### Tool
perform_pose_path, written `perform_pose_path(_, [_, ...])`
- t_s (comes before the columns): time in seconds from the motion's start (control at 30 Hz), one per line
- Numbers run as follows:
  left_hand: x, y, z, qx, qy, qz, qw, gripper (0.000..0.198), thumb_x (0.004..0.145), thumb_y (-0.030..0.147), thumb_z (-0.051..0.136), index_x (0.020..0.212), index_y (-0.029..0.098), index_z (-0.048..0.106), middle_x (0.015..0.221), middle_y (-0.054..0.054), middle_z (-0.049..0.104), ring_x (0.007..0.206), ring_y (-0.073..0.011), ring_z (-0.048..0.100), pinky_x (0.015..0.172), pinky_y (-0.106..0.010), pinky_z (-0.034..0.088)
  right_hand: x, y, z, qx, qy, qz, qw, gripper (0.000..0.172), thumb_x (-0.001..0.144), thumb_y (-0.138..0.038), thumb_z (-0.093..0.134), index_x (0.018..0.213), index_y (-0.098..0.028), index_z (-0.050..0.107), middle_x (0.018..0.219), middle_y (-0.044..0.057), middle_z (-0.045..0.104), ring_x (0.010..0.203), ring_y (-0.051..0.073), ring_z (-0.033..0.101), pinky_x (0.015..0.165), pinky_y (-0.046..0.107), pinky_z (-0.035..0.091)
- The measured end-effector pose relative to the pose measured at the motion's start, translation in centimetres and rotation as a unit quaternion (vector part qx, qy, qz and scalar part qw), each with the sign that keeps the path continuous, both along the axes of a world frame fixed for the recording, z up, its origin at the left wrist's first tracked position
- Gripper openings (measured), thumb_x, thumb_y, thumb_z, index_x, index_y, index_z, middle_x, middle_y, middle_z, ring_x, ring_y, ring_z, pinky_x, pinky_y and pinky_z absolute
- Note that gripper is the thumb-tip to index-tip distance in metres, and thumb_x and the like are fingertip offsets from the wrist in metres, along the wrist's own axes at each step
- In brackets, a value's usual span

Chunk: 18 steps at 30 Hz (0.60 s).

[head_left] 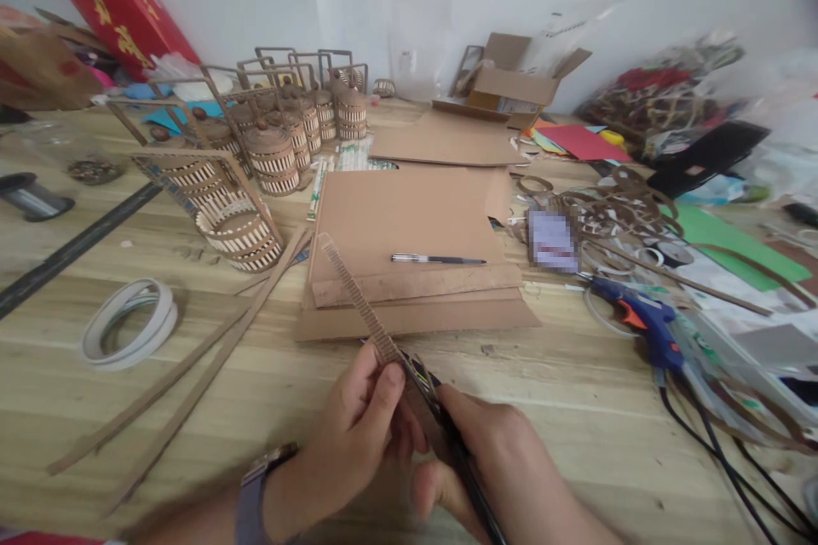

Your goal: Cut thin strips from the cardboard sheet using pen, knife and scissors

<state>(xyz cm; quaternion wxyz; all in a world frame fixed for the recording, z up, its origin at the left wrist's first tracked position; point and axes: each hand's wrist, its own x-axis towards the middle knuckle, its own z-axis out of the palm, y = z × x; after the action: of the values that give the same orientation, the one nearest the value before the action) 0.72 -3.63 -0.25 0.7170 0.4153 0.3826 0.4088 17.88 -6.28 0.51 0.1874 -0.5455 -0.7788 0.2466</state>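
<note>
My left hand [358, 426] is closed, with thumb and fingers pinching a narrow corrugated cardboard strip [358, 298]. The strip slants up and away over the edge of a cardboard stack [415, 213], its ridged side showing. Close beside it, my right hand [504, 451] is wrapped round a long black tool [469, 477]. The tool's far end meets the strip near my left fingertips; its kind is not clear, as the hands partly cover it. A pen [438, 259] lies on the stack beyond both hands.
Long brown strips [210, 358] and white tape rolls [129, 324] lie left. Lantern-like stick baskets [272, 157] with square handles stand behind them. To the right are a blue glue gun [639, 315] with a black cord, coiled strips [613, 217] and green paper [741, 247].
</note>
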Motion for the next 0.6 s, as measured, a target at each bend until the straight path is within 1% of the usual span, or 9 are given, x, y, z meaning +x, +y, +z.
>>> perform_pose_path(0.1, [0.1, -0.1, 0.0, 0.004, 0.003, 0.000, 1.000, 0.050, 0.090, 0.070, 0.054, 0.094, 0.020, 0.052, 0.056, 0.004, 0.058, 0.044, -0.0073, 0.050, 0.042, -0.015, 0.038, -0.2, 0.1, 0.1, 0.013, -0.003, -0.001, 1.000, 0.048, 0.086, -0.069, 0.057, 0.075, -0.022, 0.055, 0.063, 0.002, 0.069, 0.051, 0.016, 0.066, 0.048, 0.023, 0.041])
perform_pose_path(0.2, [0.0, -0.4, -0.3, 0.021, 0.031, -0.010, 0.999, 0.050, 0.091, 0.069, 0.052, 0.094, 0.020, 0.054, 0.060, 0.003, 0.058, 0.049, -0.0087, 0.052, 0.045, -0.017, 0.040, -0.5, 0.2, 0.4, 0.016, 0.034, 0.009, 0.999, 0.057, 0.092, -0.074, 0.040, 0.076, -0.022, 0.056, 0.063, 0.003, 0.070, 0.050, 0.015, 0.066, 0.048, 0.023, 0.042])
perform_pose_path(0.27, [-0.1, -0.6, -0.4, 0.040, 0.050, -0.016, 0.998, 0.048, 0.092, 0.067, 0.052, 0.092, 0.020, 0.057, 0.064, 0.001, 0.059, 0.054, -0.0099, 0.053, 0.049, -0.019, 0.042, -0.7, 0.4, 0.7, 0.024, 0.052, 0.012, 0.998, 0.062, 0.092, -0.076, 0.034, 0.075, -0.021, 0.057, 0.061, 0.002, 0.070, 0.047, 0.014, 0.064, 0.046, 0.022, 0.042])
perform_pose_path(0.33, [-0.1, -0.7, -0.5, 0.041, 0.052, -0.019, 0.998, 0.046, 0.093, 0.065, 0.053, 0.091, 0.020, 0.058, 0.065, 0.000, 0.059, 0.056, -0.0106, 0.053, 0.050, -0.020, 0.043, -0.7, 0.6, 1.2, 0.031, 0.048, 0.009, 0.998, 0.060, 0.093, -0.074, 0.036, 0.072, -0.021, 0.056, 0.058, 0.002, 0.068, 0.044, 0.014, 0.062, 0.044, 0.022, 0.041])
perform_pose_path(0.4, [0.0, -0.5, -0.4, 0.025, 0.037, -0.017, 0.999, 0.046, 0.092, 0.066, 0.054, 0.092, 0.021, 0.058, 0.062, 0.002, 0.057, 0.051, -0.0102, 0.051, 0.046, -0.020, 0.040, -0.4, 1.0, 1.7, 0.034, 0.037, 0.002, 0.999, 0.055, 0.093, -0.070, 0.043, 0.069, -0.021, 0.056, 0.055, 0.001, 0.067, 0.044, 0.014, 0.061, 0.042, 0.022, 0.039])
perform_pose_path(0.43, [0.0, -0.3, -0.3, 0.016, 0.031, -0.006, 0.999, 0.046, 0.091, 0.067, 0.055, 0.091, 0.021, 0.057, 0.060, 0.003, 0.055, 0.049, -0.0095, 0.049, 0.044, -0.019, 0.037, 0.0, 1.2, 1.9, 0.033, 0.030, -0.007, 0.999, 0.053, 0.093, -0.068, 0.046, 0.070, -0.021, 0.057, 0.054, 0.000, 0.066, 0.044, 0.014, 0.062, 0.041, 0.022, 0.039])
perform_pose_path(0.5, [-0.1, 0.5, 0.0, 0.007, 0.033, 0.042, 0.999, 0.047, 0.088, 0.067, 0.058, 0.084, 0.020, 0.054, 0.057, 0.005, 0.051, 0.045, -0.0078, 0.045, 0.041, -0.017, 0.034, 1.1, 1.9, 2.3, 0.049, 0.008, -0.045, 0.998, 0.053, 0.092, -0.069, 0.046, 0.077, -0.022, 0.063, 0.050, -0.001, 0.063, 0.042, 0.015, 0.060, 0.040, 0.023, 0.037])
perform_pose_path(0.57, [-0.3, 1.4, 0.3, 0.008, 0.054, 0.104, 0.993, 0.048, 0.087, 0.065, 0.060, 0.077, 0.020, 0.049, 0.056, 0.006, 0.050, 0.043, -0.0060, 0.042, 0.039, -0.016, 0.031, 2.7, 2.8, 2.6, 0.084, -0.054, -0.111, 0.989, 0.061, 0.090, -0.076, 0.039, 0.084, -0.022, 0.066, 0.047, 0.000, 0.060, 0.040, 0.018, 0.059, 0.040, 0.026, 0.036])
perform_pose_path(0.6, [-0.4, 1.8, 0.5, 0.014, 0.064, 0.123, 0.990, 0.047, 0.088, 0.064, 0.060, 0.076, 0.020, 0.048, 0.057, 0.006, 0.052, 0.041, -0.0052, 0.042, 0.038, -0.015, 0.030, 3.5, 3.4, 2.7, 0.096, -0.106, -0.148, 0.979, 0.065, 0.089, -0.079, 0.034, 0.087, -0.022, 0.067, 0.048, 0.002, 0.061, 0.042, 0.020, 0.060, 0.042, 0.028, 0.036])
